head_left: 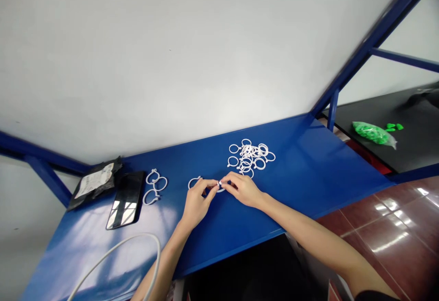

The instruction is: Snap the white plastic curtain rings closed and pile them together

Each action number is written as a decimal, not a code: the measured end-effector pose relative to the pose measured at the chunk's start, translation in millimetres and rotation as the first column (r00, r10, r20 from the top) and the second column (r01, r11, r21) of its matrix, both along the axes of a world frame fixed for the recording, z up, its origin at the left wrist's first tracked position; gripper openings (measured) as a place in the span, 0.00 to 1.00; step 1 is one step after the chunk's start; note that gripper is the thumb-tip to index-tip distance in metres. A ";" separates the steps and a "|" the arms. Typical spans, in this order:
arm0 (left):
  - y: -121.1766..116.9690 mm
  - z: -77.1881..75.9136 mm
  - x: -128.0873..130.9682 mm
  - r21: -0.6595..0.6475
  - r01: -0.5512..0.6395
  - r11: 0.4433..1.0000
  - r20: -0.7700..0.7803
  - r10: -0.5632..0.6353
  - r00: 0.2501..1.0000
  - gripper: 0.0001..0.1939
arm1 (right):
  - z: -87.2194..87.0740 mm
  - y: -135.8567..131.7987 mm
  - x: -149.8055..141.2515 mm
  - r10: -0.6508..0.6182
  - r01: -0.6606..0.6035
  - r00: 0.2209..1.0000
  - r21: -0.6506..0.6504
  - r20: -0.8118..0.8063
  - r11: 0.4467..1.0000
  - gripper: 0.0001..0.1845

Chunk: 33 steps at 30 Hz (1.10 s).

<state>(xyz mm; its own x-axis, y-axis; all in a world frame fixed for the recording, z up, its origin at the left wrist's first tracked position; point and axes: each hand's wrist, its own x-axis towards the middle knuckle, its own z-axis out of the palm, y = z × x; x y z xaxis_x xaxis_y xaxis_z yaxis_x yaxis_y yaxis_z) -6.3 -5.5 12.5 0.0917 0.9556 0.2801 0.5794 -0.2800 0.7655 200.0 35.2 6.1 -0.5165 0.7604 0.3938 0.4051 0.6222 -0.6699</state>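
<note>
Both my hands meet over the middle of the blue table [236, 218], pinching one white ring [221, 190] at its small knob end. My left hand [200, 201] grips it from the left with thumb and forefinger. From the right, my right hand [244, 189] closes its fingertips on the same spot. Fingers cover much of the ring. Another white ring [192, 182] lies just behind my left hand and is partly hidden. Beyond my right hand spreads a loose pile of white rings [252, 154], several overlapping, each with a small eyelet.
Left of my hands lie a few white rings [156, 184], a black phone [126, 200] and a black plastic parcel [96, 182]. A white cable [120, 242] arches over the left forearm. On a dark table [411, 122] at right rests a bag of green pieces [373, 133].
</note>
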 end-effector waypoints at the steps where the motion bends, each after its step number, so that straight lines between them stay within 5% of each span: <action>1: 0.0 -0.6 0.8 0.014 -0.014 1.000 0.004 0.014 1.000 0.08 | 0.4 -0.1 -0.1 0.003 -0.003 1.000 0.003 -0.003 1.000 0.13; 12: -1.0 -3.4 3.6 0.111 0.036 0.993 0.015 -0.038 0.999 0.08 | 5.8 -2.6 -0.6 0.072 -0.072 0.996 0.008 0.052 0.997 0.13; 22: -3.9 -14.7 10.3 0.273 0.090 0.958 -0.154 -0.049 0.987 0.13 | 1.1 -3.5 0.6 0.112 -0.132 0.985 0.153 0.134 0.979 0.15; 26: 3.5 -1.2 -0.4 0.285 0.087 0.955 -0.225 -0.022 0.974 0.06 | 5.7 4.2 0.0 0.010 -0.026 0.996 0.186 0.088 0.982 0.13; 30: 9.3 4.1 -21.3 0.320 -0.172 0.932 -0.321 0.277 0.906 0.08 | 9.1 17.9 12.6 -0.224 0.210 0.974 0.259 0.026 0.943 0.10; 33: 11.2 -3.8 -34.5 0.301 -0.235 0.924 -0.450 0.355 0.819 0.10 | 8.0 29.6 29.2 -0.404 0.375 0.914 0.306 0.033 0.875 0.10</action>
